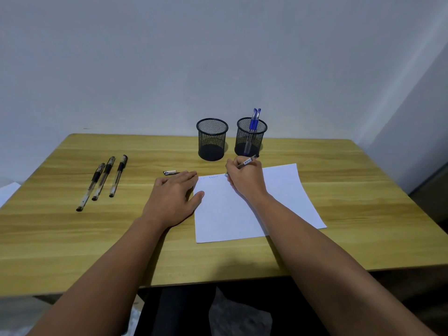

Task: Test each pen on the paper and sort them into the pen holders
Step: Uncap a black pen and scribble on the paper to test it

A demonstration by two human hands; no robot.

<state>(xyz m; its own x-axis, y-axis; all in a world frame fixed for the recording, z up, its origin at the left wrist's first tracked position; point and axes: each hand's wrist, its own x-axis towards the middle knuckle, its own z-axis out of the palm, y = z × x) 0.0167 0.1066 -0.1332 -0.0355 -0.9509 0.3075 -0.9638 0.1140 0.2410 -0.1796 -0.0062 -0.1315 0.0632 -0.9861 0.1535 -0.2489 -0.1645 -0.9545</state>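
My right hand grips a black-ended pen, its tip down on the top edge of the white paper, next to faint blue scribbles. My left hand lies flat, fingers spread, thumb pressing the paper's left edge. A pen cap lies just beyond its fingertips. Three capped black pens lie side by side at the left of the table. Two black mesh pen holders stand at the back: the left holder looks empty, the right holder has two blue pens.
The wooden table ends at a plain wall behind the holders. A corner of another white sheet shows at the far left edge. Dark legs and a crumpled bag show below the front edge.
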